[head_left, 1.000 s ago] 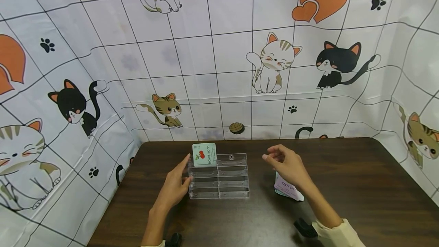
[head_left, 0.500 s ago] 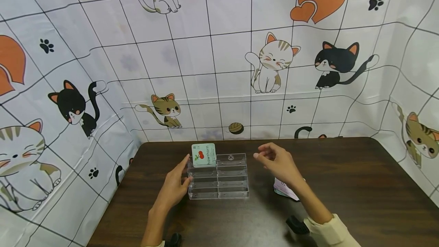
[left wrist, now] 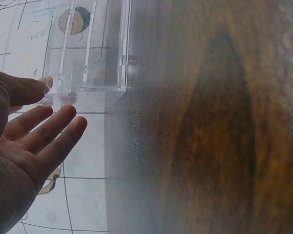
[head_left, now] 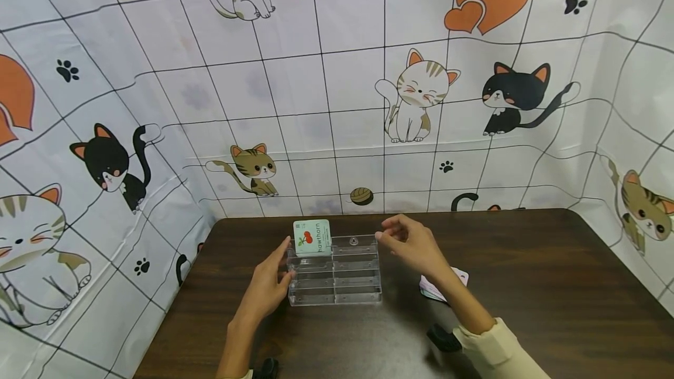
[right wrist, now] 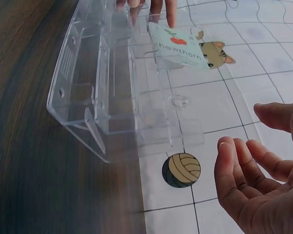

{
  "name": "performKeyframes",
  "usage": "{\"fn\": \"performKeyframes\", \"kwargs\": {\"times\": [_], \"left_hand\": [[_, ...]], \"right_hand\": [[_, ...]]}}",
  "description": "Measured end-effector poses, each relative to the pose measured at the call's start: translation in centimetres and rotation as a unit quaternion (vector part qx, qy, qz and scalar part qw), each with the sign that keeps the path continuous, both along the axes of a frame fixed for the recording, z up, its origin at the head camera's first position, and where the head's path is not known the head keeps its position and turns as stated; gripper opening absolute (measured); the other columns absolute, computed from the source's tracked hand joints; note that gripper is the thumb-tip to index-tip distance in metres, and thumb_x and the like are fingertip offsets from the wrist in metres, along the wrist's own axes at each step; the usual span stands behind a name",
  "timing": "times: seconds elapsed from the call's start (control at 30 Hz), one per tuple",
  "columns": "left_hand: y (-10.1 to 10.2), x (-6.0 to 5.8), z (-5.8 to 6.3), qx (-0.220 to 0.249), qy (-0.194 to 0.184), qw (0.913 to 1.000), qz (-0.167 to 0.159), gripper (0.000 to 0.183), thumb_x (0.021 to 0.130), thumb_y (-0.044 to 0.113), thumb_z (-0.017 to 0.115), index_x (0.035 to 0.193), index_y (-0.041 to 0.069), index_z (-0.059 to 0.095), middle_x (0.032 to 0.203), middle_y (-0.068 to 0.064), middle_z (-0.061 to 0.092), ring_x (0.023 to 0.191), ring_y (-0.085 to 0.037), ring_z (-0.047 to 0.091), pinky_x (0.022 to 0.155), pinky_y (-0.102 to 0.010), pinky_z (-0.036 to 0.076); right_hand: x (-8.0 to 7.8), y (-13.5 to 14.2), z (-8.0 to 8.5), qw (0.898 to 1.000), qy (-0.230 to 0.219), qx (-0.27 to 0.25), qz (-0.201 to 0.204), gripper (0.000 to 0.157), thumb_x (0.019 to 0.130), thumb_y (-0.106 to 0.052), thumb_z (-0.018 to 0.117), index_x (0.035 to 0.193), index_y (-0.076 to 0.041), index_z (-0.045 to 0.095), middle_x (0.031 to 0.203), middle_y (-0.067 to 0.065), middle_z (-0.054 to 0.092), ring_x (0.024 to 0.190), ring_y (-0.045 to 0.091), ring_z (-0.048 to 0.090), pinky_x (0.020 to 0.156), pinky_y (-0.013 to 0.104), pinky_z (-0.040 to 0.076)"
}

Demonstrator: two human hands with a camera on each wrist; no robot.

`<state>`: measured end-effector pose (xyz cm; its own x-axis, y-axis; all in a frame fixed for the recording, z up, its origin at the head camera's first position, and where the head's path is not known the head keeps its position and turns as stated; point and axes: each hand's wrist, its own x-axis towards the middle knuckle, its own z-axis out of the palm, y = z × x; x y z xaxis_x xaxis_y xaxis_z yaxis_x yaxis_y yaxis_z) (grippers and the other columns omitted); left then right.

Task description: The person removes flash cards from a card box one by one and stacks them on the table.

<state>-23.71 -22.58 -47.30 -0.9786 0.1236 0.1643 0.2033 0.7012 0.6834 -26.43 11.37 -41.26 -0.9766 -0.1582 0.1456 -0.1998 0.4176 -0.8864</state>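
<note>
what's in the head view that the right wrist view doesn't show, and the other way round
Only the head view shows the pile of cards partly behind the right forearm, the cream sleeve and the orange hearts.

Only the right wrist view shows a visible gap between the right hand and the clear rack; from the head they appear to meet.

Both show the rack, the hawthorn card, the right hand, the left hand (partly, by wrist), the table and the yarn ball print.

free: table (head_left: 337,341) in front of rack (head_left: 358,297) | blocked: rear-left by card (head_left: 313,237); left side, rear-right corner by hands (head_left: 270,279) (head_left: 416,247)
</note>
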Motion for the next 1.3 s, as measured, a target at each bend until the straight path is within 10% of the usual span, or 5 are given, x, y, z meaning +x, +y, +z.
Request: {"fn": "performKeyframes", "kwargs": {"times": [1.3], "left_hand": [[0.0, 0.1, 0.1, -0.004, 0.004, 1.0, -0.002, 0.084, 0.098, -0.006, 0.073, 0.17, 0.01, 0.032, 0.165, -0.023, 0.048, 0.134, -0.041, 0.066, 0.097, -0.041, 0.066]], "right_hand": [[-1.8, -5.2, -0.2, 0.999, 0.017, 0.022, 0.018, 0.03, 0.099, -0.027, 0.079, 0.119, -0.006, 0.074, 0.102, 0.007, 0.078, 0.085, 0.012, 0.071, 0.069, 0.026, 0.057]]}}
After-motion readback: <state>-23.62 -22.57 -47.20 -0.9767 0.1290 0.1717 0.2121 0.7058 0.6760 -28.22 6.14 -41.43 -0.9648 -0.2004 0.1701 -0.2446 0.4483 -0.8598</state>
